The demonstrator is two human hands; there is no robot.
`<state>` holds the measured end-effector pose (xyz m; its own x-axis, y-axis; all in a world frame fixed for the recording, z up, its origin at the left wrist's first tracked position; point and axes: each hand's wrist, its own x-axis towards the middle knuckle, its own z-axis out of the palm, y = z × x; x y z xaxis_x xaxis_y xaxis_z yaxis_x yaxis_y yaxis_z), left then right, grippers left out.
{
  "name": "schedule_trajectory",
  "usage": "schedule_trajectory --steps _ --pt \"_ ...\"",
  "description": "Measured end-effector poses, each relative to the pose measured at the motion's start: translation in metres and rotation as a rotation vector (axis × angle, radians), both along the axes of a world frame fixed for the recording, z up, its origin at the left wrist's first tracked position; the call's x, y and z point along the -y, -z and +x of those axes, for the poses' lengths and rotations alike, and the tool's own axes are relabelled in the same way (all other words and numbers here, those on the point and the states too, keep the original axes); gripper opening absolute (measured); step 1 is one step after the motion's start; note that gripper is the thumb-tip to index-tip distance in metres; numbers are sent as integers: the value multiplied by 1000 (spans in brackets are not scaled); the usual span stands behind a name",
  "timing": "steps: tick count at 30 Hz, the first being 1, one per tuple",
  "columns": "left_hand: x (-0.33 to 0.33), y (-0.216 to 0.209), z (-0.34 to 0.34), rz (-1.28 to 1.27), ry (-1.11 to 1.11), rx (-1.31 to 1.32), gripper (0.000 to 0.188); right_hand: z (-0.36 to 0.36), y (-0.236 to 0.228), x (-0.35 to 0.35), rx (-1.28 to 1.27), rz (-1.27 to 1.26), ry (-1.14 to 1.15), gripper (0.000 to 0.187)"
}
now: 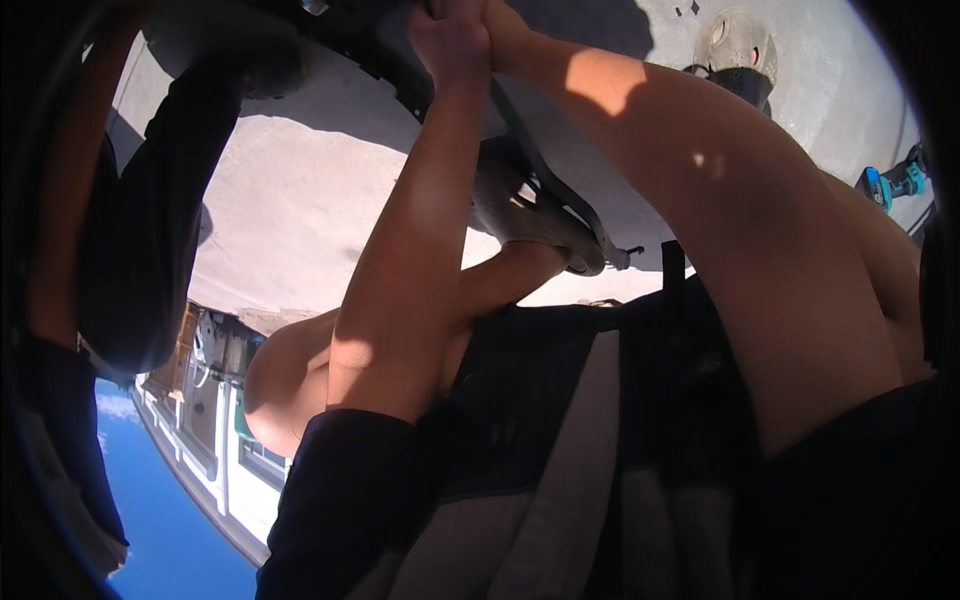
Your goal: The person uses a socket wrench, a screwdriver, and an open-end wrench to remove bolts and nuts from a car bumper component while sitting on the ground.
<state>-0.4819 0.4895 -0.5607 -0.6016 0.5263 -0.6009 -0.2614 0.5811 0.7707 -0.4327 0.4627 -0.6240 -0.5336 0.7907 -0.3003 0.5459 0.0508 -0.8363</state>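
At the top edge my left hand [449, 42] is closed, with a bit of a dark bar or handle showing at its top. Pressed against it from the right is my right hand [504, 35], also closed, its fingers mostly cut off by the frame. What they grip is too little in view to name. A long dark metal part [372, 62] with small holes lies just left of my hands. Below them a dark curved metal bar [532, 152] slants down to the right, past my shoe, ending in a small bolt-like tip [632, 252].
My grey perforated clog [515, 215] rests on the concrete [320, 190] between my arms; the other clog [737, 48] stands at upper right. A teal cordless power tool [900, 180] lies far right. At left another person's dark-trousered leg [160, 220] is close by.
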Motion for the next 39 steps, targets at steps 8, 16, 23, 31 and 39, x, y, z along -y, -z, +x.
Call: schedule_trajectory --steps 8,16,23,31,39 --pt "-27 -43 -9 -349 177 -64 51 -12 -10 -39 54 -235 -79 12" --pt "-70 -30 -24 -941 808 -448 44 -22 12 -35 167 155 -296 6" --pt "-61 -37 -11 -854 525 -366 66 -13 23 -20 94 145 -196 7" --pt "-30 -10 -3 -707 484 -482 56 7 -4 -36 -291 -437 6 18" --pt "-43 -17 2 -767 459 -544 68 -12 38 -15 -125 -334 189 12"
